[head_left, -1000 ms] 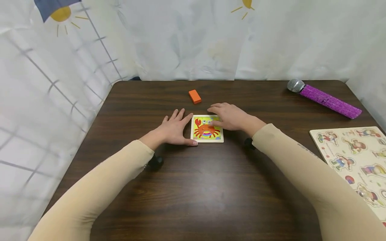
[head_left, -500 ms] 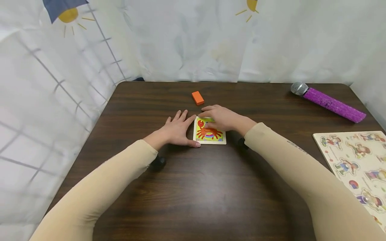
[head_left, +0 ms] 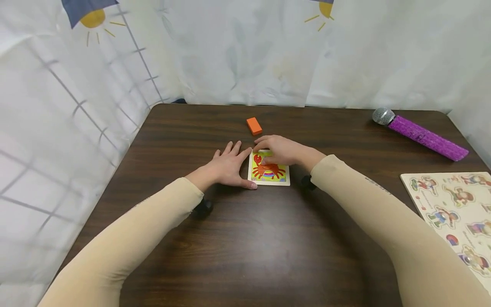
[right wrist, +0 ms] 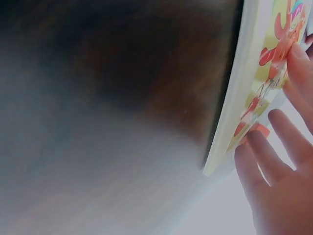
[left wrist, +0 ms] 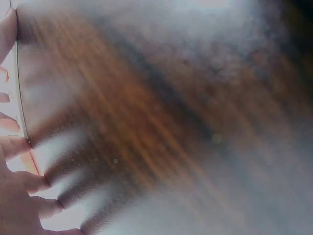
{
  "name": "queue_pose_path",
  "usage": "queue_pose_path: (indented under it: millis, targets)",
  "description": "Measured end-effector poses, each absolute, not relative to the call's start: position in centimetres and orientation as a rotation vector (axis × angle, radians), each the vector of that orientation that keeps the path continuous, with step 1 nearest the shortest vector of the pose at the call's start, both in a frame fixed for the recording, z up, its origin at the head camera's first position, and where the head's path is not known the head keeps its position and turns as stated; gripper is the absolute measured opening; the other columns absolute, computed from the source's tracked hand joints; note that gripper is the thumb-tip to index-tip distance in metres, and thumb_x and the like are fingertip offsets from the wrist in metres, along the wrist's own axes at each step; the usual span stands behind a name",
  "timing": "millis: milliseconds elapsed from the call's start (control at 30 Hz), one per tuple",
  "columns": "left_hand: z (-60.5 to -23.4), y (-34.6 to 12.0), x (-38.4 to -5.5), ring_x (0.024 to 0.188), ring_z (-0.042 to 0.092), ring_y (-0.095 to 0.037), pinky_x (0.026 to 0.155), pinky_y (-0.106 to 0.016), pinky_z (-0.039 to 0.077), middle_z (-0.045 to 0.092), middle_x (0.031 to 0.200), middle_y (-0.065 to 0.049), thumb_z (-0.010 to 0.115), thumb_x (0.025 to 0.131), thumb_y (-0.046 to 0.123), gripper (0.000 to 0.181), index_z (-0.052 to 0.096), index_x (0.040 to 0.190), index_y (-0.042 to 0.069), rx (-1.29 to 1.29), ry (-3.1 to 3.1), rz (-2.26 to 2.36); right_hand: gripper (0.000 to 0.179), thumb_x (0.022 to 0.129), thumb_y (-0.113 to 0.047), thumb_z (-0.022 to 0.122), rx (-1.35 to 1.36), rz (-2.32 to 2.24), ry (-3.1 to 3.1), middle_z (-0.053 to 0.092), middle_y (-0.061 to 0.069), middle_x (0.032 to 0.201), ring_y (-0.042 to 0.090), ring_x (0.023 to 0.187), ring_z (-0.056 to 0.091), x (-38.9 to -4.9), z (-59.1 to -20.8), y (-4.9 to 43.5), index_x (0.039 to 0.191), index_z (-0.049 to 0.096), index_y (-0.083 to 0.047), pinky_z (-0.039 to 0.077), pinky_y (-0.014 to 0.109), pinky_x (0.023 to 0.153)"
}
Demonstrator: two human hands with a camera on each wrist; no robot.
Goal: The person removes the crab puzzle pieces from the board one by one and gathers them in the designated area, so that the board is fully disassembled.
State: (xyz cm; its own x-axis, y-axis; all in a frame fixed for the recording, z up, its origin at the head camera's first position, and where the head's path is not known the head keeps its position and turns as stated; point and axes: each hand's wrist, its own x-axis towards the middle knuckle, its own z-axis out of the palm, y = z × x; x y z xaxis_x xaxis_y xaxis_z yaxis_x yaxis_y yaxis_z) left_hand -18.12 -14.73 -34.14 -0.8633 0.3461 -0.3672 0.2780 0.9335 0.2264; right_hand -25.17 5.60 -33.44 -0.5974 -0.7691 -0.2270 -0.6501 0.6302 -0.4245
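Note:
A small square wooden crab puzzle [head_left: 281,181] with a pale frame lies flat on the dark table. My left hand [head_left: 226,169] rests at its left side with fingers spread, the forefinger near the upper left corner and the thumb at the lower left. Over the puzzle's upper part lies my right hand [head_left: 285,150], its thumb [right wrist: 300,61] on the red crab picture and its fingers [right wrist: 262,147] reaching toward the far edge. The crab's upper right portion is hidden under this hand.
An orange block [head_left: 254,126] lies just beyond the puzzle. At the back right is a purple microphone [head_left: 426,137]. A larger wooden puzzle board [head_left: 454,204] with printed figures lies at the right edge. White curtain [head_left: 245,55] hangs behind the table.
My right hand has shifted left across the crab picture, covering more of its upper part. The left hand keeps its place at the puzzle's edge. The head view has shifted slightly.

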Motion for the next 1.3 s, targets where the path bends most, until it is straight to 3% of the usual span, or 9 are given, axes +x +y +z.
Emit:
queue_pose_path:
  millis: [400,700,1300]
  targets:
    - [-34.1,-14.7,-18.1,0.159,0.001,-0.046,0.12,-0.073,0.014,0.003,0.172,-0.02,0.07,0.08,0.073,0.116,0.014,0.166,0.02,0.445,2.682,0.225,0.042,0.093,-0.018,0.076,-1.049,-0.454,2.449,0.05,0.013,0.154,0.036,0.142,0.039,-25.6,-33.1,4.9,0.133,0.066,-0.008,0.032,0.05,0.12]
    - [-34.2,-14.6,-18.0,0.159,0.002,-0.046,0.12,-0.072,0.014,0.003,0.172,-0.02,0.069,0.08,0.074,0.116,0.014,0.166,0.021,0.446,2.677,0.209,0.04,0.093,-0.018,0.076,-0.933,-0.43,2.412,0.032,0.015,0.159,0.038,0.144,0.03,-25.6,-33.0,4.4,0.13,0.063,-0.009,0.034,0.051,0.119]
    - [-34.3,-14.7,-18.2,0.159,0.002,-0.045,0.12,-0.072,0.014,0.003,0.172,-0.019,0.07,0.079,0.074,0.116,0.014,0.166,0.02,0.442,2.683,0.206,0.049,0.092,-0.025,0.078,-1.03,-0.347,2.458,0.055,0.016,0.137,0.031,0.126,0.05,-25.4,-32.6,4.1,0.134,0.063,-0.004,0.044,0.045,0.112]
